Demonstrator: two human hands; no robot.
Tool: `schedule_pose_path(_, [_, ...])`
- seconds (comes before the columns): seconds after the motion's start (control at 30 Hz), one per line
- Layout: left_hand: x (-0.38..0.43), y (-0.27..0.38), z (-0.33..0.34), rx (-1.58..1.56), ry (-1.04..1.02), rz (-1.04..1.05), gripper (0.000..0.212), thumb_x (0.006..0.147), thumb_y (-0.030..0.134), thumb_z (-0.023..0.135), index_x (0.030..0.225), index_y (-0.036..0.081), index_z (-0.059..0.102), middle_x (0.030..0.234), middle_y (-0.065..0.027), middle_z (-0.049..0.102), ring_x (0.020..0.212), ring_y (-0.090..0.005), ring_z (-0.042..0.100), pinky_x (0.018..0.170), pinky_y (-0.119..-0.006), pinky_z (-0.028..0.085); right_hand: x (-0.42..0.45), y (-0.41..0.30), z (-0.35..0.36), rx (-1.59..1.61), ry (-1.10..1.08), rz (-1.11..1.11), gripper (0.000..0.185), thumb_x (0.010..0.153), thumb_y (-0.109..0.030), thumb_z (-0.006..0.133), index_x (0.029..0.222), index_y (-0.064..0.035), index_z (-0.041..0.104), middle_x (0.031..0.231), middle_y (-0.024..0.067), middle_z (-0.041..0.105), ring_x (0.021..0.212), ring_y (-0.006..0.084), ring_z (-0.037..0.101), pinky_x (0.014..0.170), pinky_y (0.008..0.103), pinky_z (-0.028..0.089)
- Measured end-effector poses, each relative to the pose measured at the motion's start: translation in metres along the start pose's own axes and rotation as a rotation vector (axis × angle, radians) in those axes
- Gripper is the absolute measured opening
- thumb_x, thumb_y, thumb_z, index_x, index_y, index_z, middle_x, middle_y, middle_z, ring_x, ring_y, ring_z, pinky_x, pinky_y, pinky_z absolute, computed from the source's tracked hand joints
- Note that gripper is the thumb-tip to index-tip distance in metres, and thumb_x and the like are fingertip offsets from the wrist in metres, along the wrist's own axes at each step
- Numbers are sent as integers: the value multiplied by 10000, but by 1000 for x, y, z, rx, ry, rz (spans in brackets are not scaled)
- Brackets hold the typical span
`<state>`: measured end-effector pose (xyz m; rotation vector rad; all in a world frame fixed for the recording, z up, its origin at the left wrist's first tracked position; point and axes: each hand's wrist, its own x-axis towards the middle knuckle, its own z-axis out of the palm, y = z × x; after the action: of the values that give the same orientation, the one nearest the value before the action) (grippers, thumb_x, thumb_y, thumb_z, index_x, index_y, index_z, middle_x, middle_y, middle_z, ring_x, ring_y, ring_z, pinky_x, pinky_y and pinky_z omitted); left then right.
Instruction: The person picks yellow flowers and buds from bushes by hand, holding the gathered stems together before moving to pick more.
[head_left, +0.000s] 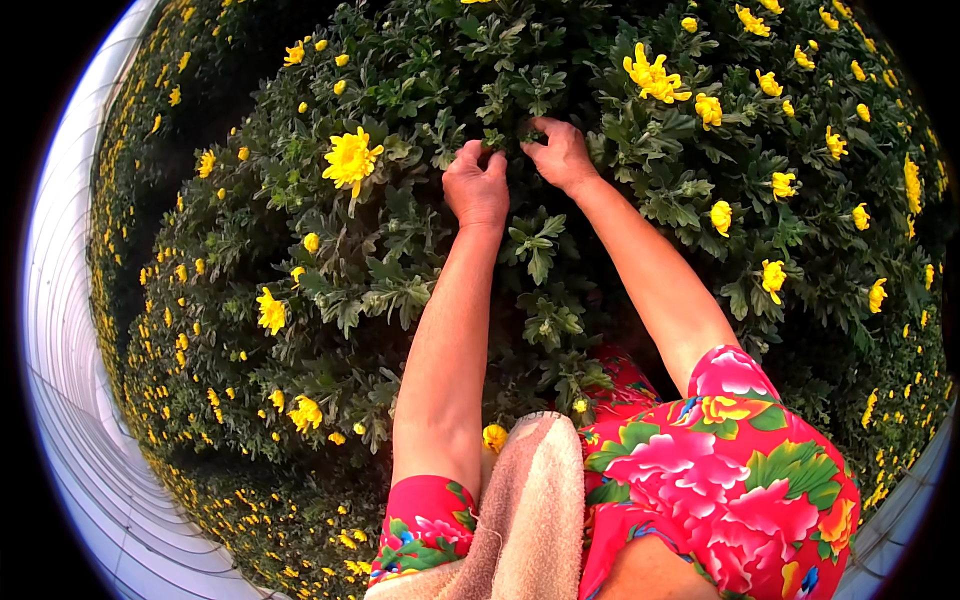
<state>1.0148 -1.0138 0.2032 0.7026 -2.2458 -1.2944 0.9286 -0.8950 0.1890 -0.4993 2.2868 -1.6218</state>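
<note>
Both my bare hands reach into a dense bed of chrysanthemum plants with dark green leaves. My left hand (477, 184) has its thumb and fingertips closed around the tip of a leafy chrysanthemum shoot (493, 138). Just to its right and slightly farther off, my right hand (556, 152) pinches at another small shoot tip (534, 136), which is partly hidden by the fingers and blurred. The hands do not touch. Below them stands a leafy stem with a green bud (537, 244). A yellow chrysanthemum bloom (352, 160) is open to the left of my left hand.
Yellow blooms such as a large one (654, 77) and half-open ones (721, 217) dot the plants on both sides. A towel (540, 495) hangs at my chest over a red floral garment (712, 480). Ribbed whitish sheeting (67, 300) curves along the left rim.
</note>
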Motion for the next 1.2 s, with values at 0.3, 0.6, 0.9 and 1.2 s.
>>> schedule_pose_path(0.3, [-12,9,1,5,-17,35,179,780,133,717,936,47,700,805,-67,687,685,-160,631,652,-302,510,7,7,4,305,-5,177,384,813,-271,710,1083,1,691,1055,129,710,972,204,642,932,324,474])
schedule_pose_path(0.6, [-10,28,-6,96,-59,-22,221,775,174,715,970,78,674,857,-40,660,724,-177,635,703,-325,513,2,3,-19,-30,344,-33,419,707,-104,690,1088,29,577,907,170,695,808,280,691,765,389,538])
schedule_pose_path(0.9, [5,50,4,-34,-37,128,334,791,147,729,1099,53,642,916,-40,668,769,-138,639,729,-302,510,37,-22,-42,534,169,-119,502,700,-62,623,1189,30,555,1095,119,632,838,141,603,789,295,502])
schedule_pose_path(1.2, [8,35,23,-101,-5,23,337,755,151,729,1079,97,653,960,-29,650,805,-190,635,744,-342,516,18,-24,-37,334,-105,-122,237,841,-161,697,1021,-7,693,940,46,708,856,128,634,835,293,514])
